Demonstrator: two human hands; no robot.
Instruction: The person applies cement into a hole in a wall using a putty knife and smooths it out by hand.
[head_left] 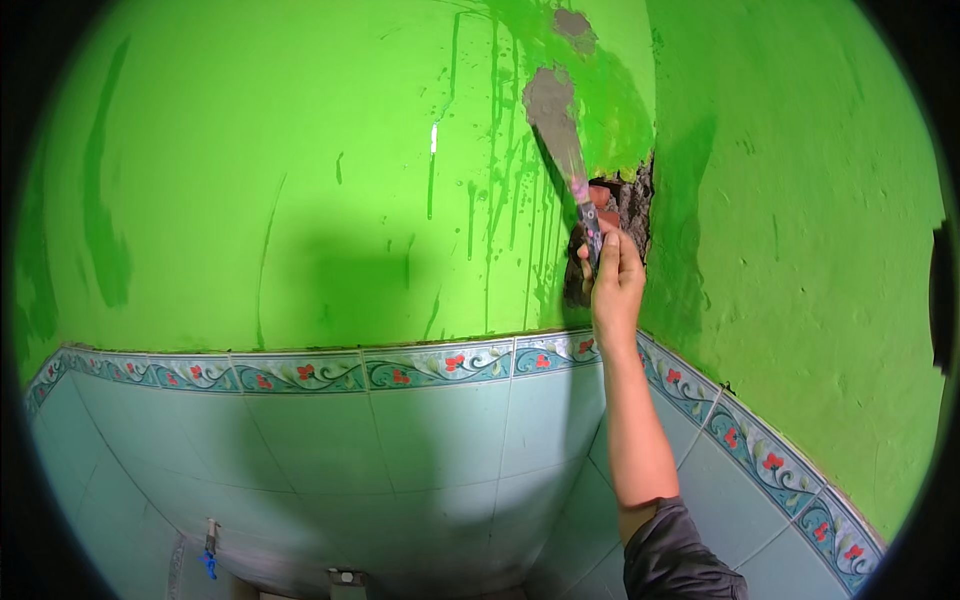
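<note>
My right hand (619,275) is closed round the dark, paint-flecked handle of a putty knife (588,214). Its blade slants up and to the left against the green wall (330,150). At the blade's upper end, a patch of grey plaster (549,92) lies on the wall; where blade and patch meet is hard to tell. A smaller grey patch (574,28) sits above. Just behind my fingers, a broken hole (634,205) in the corner bares reddish brick and rough dark mortar. My left hand is out of view.
The right-hand green wall (810,250) meets the back wall close to my hand. A floral tile border (440,366) runs below the paint, above pale blue-green tiles (440,430). At the lower left, a tap with a blue handle (209,562) sticks out.
</note>
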